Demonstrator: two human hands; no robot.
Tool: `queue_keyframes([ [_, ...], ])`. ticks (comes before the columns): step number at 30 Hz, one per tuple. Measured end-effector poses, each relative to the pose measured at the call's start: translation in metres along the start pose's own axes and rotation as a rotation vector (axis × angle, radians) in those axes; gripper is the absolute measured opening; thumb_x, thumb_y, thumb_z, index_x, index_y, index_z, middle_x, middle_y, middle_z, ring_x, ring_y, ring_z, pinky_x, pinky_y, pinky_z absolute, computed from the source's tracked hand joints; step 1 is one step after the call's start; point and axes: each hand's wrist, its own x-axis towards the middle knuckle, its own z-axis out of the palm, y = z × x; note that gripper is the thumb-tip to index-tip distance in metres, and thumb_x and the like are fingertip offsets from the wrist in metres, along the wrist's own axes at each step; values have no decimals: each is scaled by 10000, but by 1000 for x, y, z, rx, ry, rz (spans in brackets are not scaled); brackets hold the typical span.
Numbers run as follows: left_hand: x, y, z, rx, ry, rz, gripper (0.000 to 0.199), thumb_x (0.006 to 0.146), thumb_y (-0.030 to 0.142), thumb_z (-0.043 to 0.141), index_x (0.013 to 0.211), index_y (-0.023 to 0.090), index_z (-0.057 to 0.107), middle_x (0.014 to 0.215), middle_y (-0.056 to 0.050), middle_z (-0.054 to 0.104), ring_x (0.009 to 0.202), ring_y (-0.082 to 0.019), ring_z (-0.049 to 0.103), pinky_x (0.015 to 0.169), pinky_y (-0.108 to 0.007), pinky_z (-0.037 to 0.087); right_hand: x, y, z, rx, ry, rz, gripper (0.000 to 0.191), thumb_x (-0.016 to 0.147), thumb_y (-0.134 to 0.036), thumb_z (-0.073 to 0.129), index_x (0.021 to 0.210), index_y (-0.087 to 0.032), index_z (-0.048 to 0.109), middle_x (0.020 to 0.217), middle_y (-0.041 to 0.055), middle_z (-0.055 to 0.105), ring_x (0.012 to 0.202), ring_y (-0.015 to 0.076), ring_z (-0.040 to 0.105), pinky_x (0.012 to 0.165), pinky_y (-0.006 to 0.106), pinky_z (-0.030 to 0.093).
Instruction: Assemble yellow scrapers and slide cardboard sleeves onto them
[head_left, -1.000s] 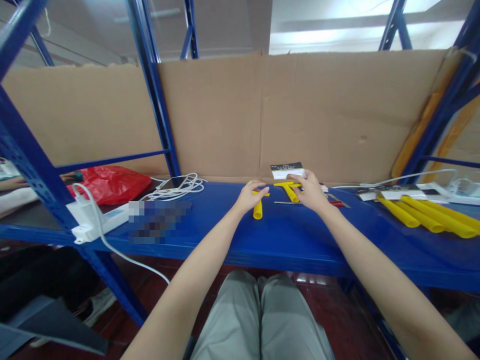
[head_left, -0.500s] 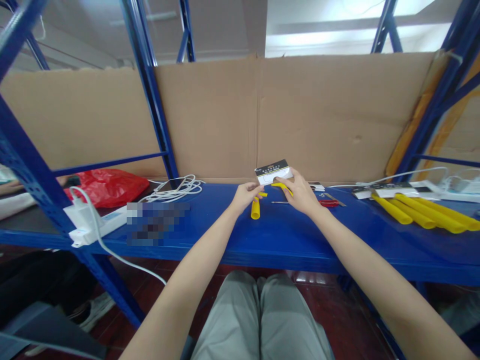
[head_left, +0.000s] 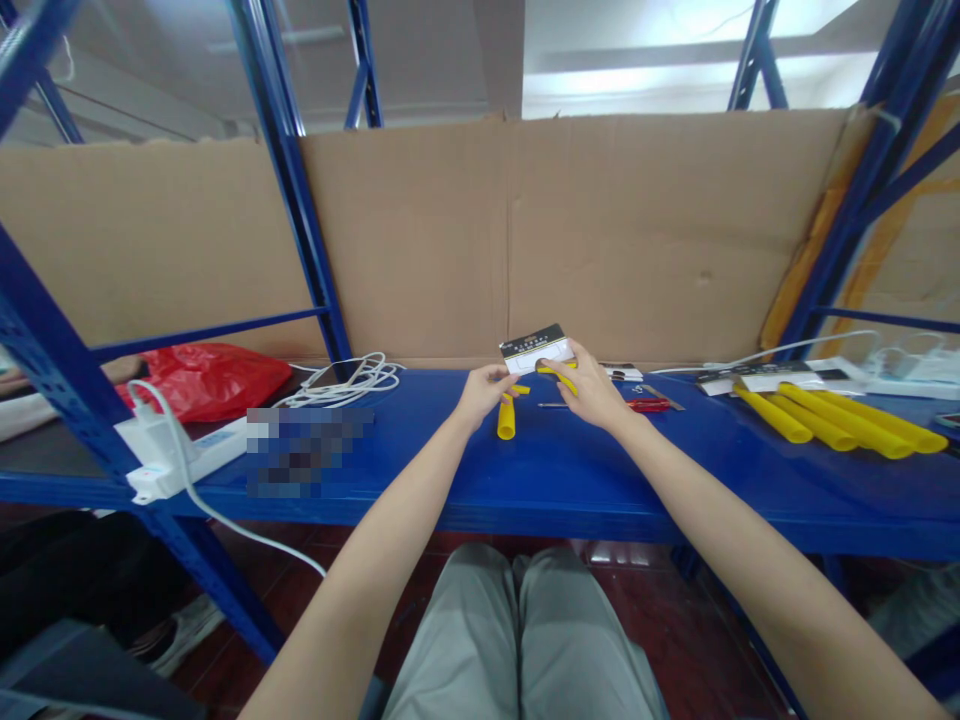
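Note:
A black-and-white printed card (head_left: 537, 347) is held tilted above the blue table, between both hands. My left hand (head_left: 484, 395) is closed, pinching the card's lower left corner. My right hand (head_left: 589, 385) grips the card's right side, with a small curved yellow piece (head_left: 559, 376) under its fingers; its exact kind is unclear. Just below my left fingers a yellow tube (head_left: 507, 420) lies on the table, its open end toward me. Beside my right hand lies a red-handled screwdriver (head_left: 649, 405), its shaft partly hidden behind the fingers.
Several yellow tubes (head_left: 832, 420) with printed cards lie at the right. At the left are a white power strip (head_left: 217, 450), coiled white cable (head_left: 367, 378) and a red plastic bag (head_left: 214, 380). A cardboard panel (head_left: 600, 240) stands along the back of the blue table (head_left: 570, 480).
The view has shifted slightly. My right fingers have moved a little over the card and the yellow piece, which now sits closer against the card. Both hands keep their hold.

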Motion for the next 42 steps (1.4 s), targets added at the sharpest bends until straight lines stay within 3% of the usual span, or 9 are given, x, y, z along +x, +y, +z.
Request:
queue_keyframes([
  [5, 1, 1, -2, -125, 29, 0, 143, 763, 188, 780, 771, 121, 654, 722, -23, 699, 558, -118, 675, 489, -174, 471, -1, 6, 6, 125, 17, -10, 589, 911, -182, 443, 1488, -299, 424, 1591, 90, 280, 1445, 309, 314, 1122, 560, 353],
  [9, -2, 6, -4, -223, 89, -34, 158, 743, 149, 783, 722, 123, 629, 707, -11, 686, 513, -94, 644, 459, -165, 453, 2, 20, 18, 329, 122, 15, 648, 933, -318, 464, 1553, -237, 292, 1549, 139, 359, 1448, 295, 311, 1170, 540, 293],
  [13, -4, 10, -4, -273, 91, -52, 146, 762, 89, 745, 702, 126, 617, 665, 11, 661, 501, -87, 635, 460, -164, 442, 6, 36, 24, 448, 169, 115, 569, 928, -487, 481, 1423, -210, 513, 1413, 167, 523, 1353, 314, 446, 1147, 556, 320],
  [17, -5, 11, -3, -260, 81, -68, 161, 764, 73, 740, 691, 126, 607, 636, 19, 646, 485, -80, 627, 465, -159, 426, 7, 44, 23, 534, 195, 170, 468, 905, -532, 514, 1220, -232, 687, 1289, 148, 618, 1244, 299, 547, 1064, 534, 431],
  [25, -4, 8, -4, -212, 68, -78, 141, 776, 111, 740, 708, 126, 617, 649, 8, 658, 491, -94, 641, 484, -172, 430, 9, 39, 21, 638, 206, 235, 346, 842, -437, 631, 1121, -264, 739, 1241, 113, 653, 1169, 271, 596, 998, 487, 483],
  [34, -9, 12, -2, -162, 4, -100, 103, 818, 164, 705, 771, 129, 621, 809, -62, 742, 487, -96, 651, 486, -178, 450, 9, 39, 14, 705, 206, 308, 173, 766, -370, 659, 749, -207, 715, 996, 89, 704, 917, 229, 650, 905, 454, 505],
  [38, -8, 12, -2, -113, 51, -123, 41, 857, 132, 630, 896, 128, 619, 818, -66, 743, 486, -86, 643, 477, -165, 445, 8, 38, 13, 696, 237, 341, 183, 747, -375, 654, 676, -207, 655, 884, 71, 674, 847, 218, 630, 859, 445, 512],
  [42, -4, 6, -5, 150, 151, -168, 242, 855, 82, 553, 1086, 119, 615, 901, -91, 751, 570, -123, 678, 512, -203, 472, 9, 40, 12, 699, 282, 406, 171, 746, -371, 634, 687, -210, 625, 820, 57, 646, 795, 209, 610, 818, 431, 519],
])
